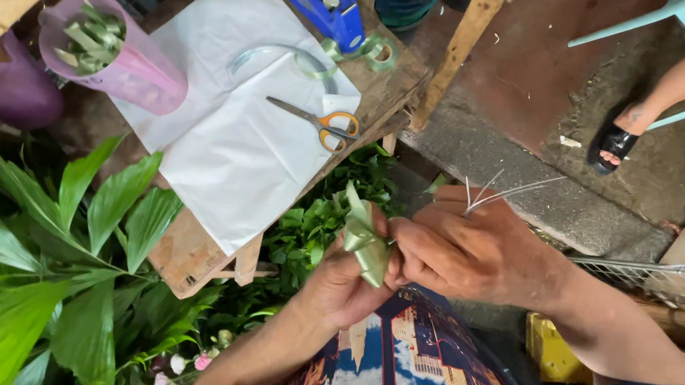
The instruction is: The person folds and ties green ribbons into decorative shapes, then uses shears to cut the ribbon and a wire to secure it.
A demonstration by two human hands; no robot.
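Both hands, my left hand and right hand, pinch a pale green ribbon bow; I judge tying underway, cinching next.

Ribbon bow looked satiny, pale green. Counter was rough bare wood under matt white paper. Scissors: metal blades, plastic handles.
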